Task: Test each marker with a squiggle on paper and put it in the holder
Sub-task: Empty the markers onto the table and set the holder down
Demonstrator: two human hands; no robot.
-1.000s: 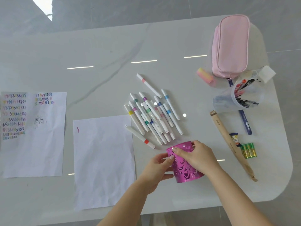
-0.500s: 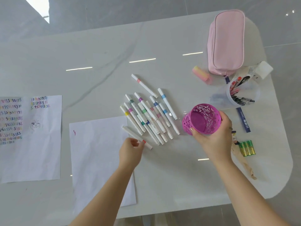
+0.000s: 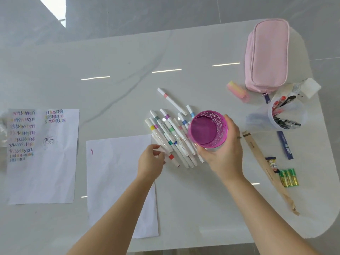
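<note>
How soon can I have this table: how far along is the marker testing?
Done: one pink squiggle on the near white paper sheet. In hand: the left hand pinches the red-banded white marker; the right hand holds the purple perforated metal holder, empty inside. Left: the pile of white markers lying on the white table, none in the holder.

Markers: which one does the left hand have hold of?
The red-banded marker, the one lying nearest the paper; the left hand pinches its white barrel.
</note>
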